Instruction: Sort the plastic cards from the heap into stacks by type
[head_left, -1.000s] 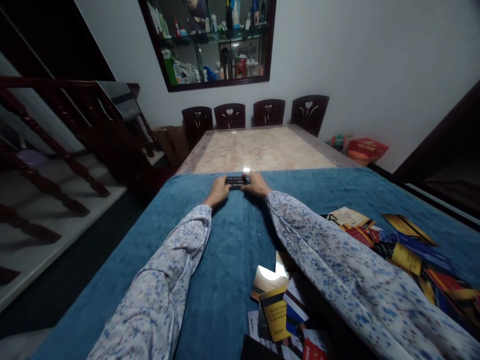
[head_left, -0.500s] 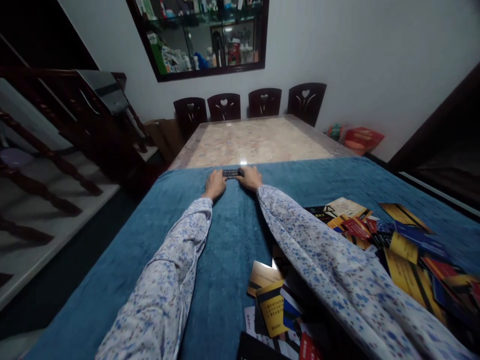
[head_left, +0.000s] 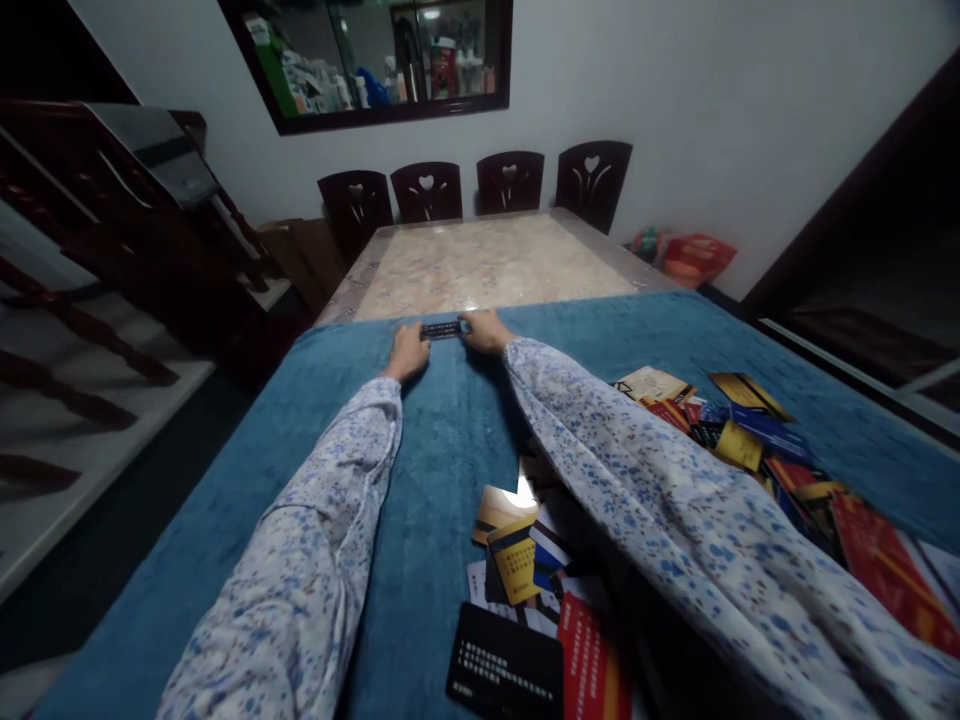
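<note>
Near the far edge of the blue cloth [head_left: 322, 440], a black card [head_left: 441, 330] with rows of pale print lies between my two hands. My left hand [head_left: 409, 352] has its fingers closed at the card's left end. At the right end, my right hand [head_left: 486, 332] is closed on the same card, its thumb towards me. Whether it is one card or a thin stack, I cannot tell. Closer to me, several loose cards overlap, among them a yellow card [head_left: 516, 562], a black card with white print [head_left: 506, 665] and a red card [head_left: 589, 660]. My right sleeve hides part of them.
A second spread of mixed cards [head_left: 739, 445] covers the cloth to the right of my right arm. Past the cloth, the bare marble-patterned tabletop [head_left: 487, 260] runs back to several dark chairs [head_left: 427, 190]. A stair railing [head_left: 90, 380] stands left, and a red bag [head_left: 697, 258] lies beyond the table.
The whole view has shifted, so the scene sits higher and further left, with more of the near cards showing. Both hands keep hold of the black card at nearly the same place on the cloth.
</note>
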